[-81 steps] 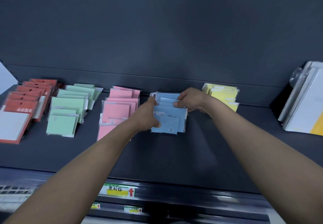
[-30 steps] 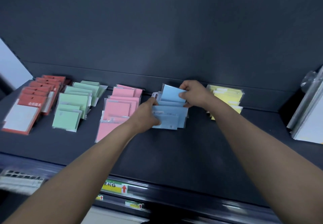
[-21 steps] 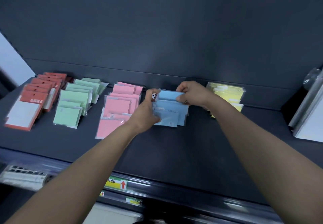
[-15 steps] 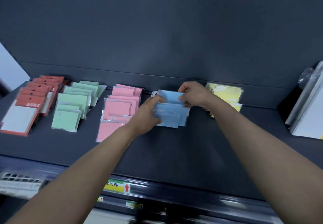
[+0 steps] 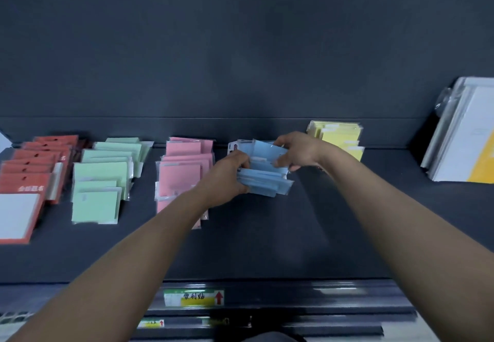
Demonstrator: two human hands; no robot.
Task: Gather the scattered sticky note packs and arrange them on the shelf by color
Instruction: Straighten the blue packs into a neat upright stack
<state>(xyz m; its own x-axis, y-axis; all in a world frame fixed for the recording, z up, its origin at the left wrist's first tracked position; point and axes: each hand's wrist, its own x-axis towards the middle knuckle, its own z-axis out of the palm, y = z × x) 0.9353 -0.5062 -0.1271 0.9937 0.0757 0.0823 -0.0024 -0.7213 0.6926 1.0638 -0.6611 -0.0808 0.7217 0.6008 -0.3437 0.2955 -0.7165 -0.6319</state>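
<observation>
Left hand [image 5: 227, 178] & right hand [image 5: 299, 152] pinch blue sticky-note packs [image 5: 264, 178], right of pink stack [image 5: 184, 170]; light, slick film—prob. grip edges.

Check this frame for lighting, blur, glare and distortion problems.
Head view: dim, bluish light; the left hand, right hand and blue packs are softly motion-blurred; glare streaks the shelf rail; wide-angle stretch shows toward the corners.

Stationery shop, dark display shelf [image 5: 267, 234], price label [image 5: 193, 298] on shelf edge
</observation>
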